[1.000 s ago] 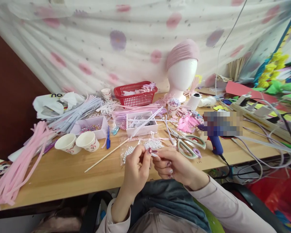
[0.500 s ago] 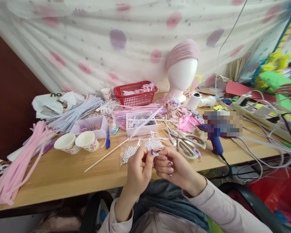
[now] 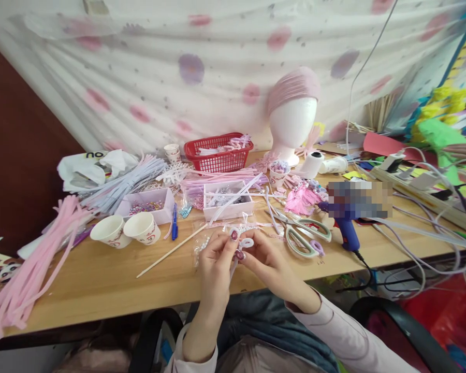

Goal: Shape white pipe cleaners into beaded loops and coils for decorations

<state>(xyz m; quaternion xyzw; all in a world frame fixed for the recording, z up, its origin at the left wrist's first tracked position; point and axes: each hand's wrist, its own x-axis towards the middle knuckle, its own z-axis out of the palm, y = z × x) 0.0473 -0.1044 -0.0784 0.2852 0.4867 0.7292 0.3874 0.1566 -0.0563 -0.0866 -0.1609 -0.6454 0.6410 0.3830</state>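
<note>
Left hand (image 3: 216, 259) and right hand (image 3: 267, 257) pinch a pale strip (image 3: 234, 267).
Between them shows a loop (image 3: 244, 243), unseen a second ago; the strip seems newly curled.

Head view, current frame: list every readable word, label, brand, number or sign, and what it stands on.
"no", possibly upside down: white plastic bag.
Red print on paper cups: too small to read.
Lettering on panda card: too small to read.
Tiny marks on table, near front edge: illegible.
</note>
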